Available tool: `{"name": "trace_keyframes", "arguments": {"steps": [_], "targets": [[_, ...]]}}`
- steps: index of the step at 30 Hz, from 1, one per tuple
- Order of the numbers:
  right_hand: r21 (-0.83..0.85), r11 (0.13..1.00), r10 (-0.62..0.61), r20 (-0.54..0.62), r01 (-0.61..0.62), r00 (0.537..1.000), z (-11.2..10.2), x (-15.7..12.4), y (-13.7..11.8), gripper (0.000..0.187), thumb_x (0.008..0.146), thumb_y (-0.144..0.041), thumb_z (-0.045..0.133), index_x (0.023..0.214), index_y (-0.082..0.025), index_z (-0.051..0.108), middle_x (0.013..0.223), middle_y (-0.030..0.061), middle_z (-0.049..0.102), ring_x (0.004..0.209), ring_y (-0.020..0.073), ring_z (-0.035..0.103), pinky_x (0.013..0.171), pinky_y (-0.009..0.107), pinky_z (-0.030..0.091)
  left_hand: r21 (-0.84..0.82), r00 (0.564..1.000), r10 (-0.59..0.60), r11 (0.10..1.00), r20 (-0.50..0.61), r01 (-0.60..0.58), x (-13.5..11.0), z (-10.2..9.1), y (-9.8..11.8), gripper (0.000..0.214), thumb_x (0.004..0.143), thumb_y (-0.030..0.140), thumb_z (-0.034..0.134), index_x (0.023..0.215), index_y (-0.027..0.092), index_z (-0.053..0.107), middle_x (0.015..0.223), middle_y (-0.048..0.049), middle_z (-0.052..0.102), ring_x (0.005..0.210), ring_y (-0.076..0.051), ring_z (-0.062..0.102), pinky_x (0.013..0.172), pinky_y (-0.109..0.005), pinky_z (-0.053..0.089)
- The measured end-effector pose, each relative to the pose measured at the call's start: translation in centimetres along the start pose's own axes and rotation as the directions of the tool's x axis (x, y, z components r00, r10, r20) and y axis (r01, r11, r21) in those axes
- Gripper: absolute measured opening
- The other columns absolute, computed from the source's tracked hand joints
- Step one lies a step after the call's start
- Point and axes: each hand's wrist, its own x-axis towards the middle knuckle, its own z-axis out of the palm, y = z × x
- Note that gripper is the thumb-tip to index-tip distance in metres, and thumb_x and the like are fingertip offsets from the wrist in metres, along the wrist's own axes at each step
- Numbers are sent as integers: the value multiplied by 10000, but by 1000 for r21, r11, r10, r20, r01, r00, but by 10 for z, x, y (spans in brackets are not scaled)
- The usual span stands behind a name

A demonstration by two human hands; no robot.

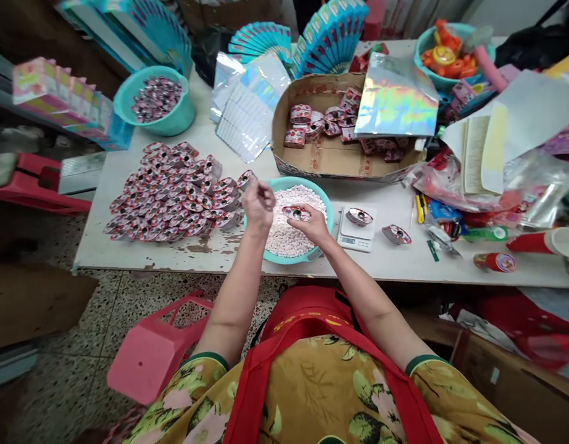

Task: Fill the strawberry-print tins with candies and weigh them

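Note:
My right hand [313,226] holds a small eye-shaped printed box [297,213] with a dark round hole in its top. It is over a turquoise basin [328,203] filled with small pale pellets [287,240]. At the basin's left rim my left hand [259,205] is raised with its fingers curled together; whatever they hold, if anything, is hidden. Left of that hand lies a large heap of similar small boxes [168,197]. Right of the basin, one such box [359,216] rests on a white digital scale [358,237], and another box [396,234] lies on the table.
Behind the basin stands a cardboard box [321,163] with more small boxes, partly under a shiny holographic sheet [398,95]. A turquoise tub [185,114] of small dark-and-pink pieces is at the back left. Bags, papers and a red cup [529,242] crowd the right. A pink stool [148,357] stands below.

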Motion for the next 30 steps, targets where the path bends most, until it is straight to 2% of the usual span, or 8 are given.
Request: {"name": "trace_keyframes", "arguments": {"steps": [4, 7, 10, 15, 21, 24, 27, 30], "targets": [[96, 994, 72, -155, -57, 985, -71, -43, 7, 570, 619, -463, 834, 1113, -203, 717, 1123, 60, 749, 1044, 240, 699, 983, 385, 540, 457, 994, 64, 884, 87, -97, 9, -25, -35, 387, 976, 484, 490, 718, 209, 577, 658, -4, 548, 587, -112, 522, 552, -221, 420], [76, 992, 121, -373, -99, 920, -138, -88, 18, 606, 582, -436, 870, 1117, -193, 723, 1114, 75, 751, 1044, 251, 704, 985, 408, 542, 815, 936, -30, 502, 350, -289, 8, -40, -62, 121, 885, 304, 600, 890, 225, 692, 1039, -53, 685, 1040, -201, 616, 889, -313, 495], [66, 988, 152, -606, -141, 781, -195, -130, 36, 607, 547, -392, 881, 1088, -164, 732, 1105, 97, 747, 1026, 262, 708, 972, 428, 547, 870, 894, -50, 260, 446, -419, 5, -38, -72, 219, 869, 251, 592, 1048, 223, 716, 1229, -78, 666, 1237, -251, 551, 1090, -384, 398], [82, 972, 202, -764, -218, 613, -234, -169, 70, 607, 520, -378, 859, 1068, -151, 730, 1021, 84, 750, 958, 255, 712, 935, 437, 563, 777, 807, 159, 218, 569, -591, -10, 22, -79, 269, 955, 260, 479, 1122, 216, 685, 1238, -98, 671, 1228, -260, 558, 1105, -379, 377], [169, 959, 280, -714, -230, 642, -225, -170, 91, 620, 527, -392, 871, 1088, -170, 730, 1057, 81, 753, 980, 240, 714, 978, 432, 545, 510, 483, -178, 170, 857, -843, -39, 119, -129, 422, 912, 242, 591, 1334, 220, 602, 1427, -117, 582, 1343, -289, 481, 1120, -432, 364], [201, 954, 299, -691, -222, 658, -222, -164, 92, 628, 534, -378, 873, 1105, -162, 729, 1053, 90, 758, 984, 240, 718, 976, 421, 549, 464, 404, -340, 116, 849, -878, -48, 144, -147, 657, 826, 250, 721, 1449, 238, 510, 1568, -126, 444, 1461, -341, 344, 1165, -503, 295], [218, 951, 310, -694, -221, 650, -223, -162, 92, 627, 523, -370, 882, 1094, -160, 733, 1024, 89, 761, 973, 248, 722, 964, 429, 561, 556, 505, -318, 93, 803, -826, -46, 137, -138, 539, 878, 279, 668, 1403, 246, 549, 1519, -111, 498, 1412, -317, 410, 1149, -466, 329], [217, 952, 305, -718, -215, 625, -227, -164, 93, 616, 517, -369, 886, 1081, -169, 735, 1005, 77, 757, 963, 255, 724, 947, 444, 574, 830, 829, -96, -41, 551, -556, -31, 92, -113, 315, 967, 260, 482, 1229, 202, 649, 1322, -140, 623, 1247, -303, 542, 1018, -419, 435]]}}
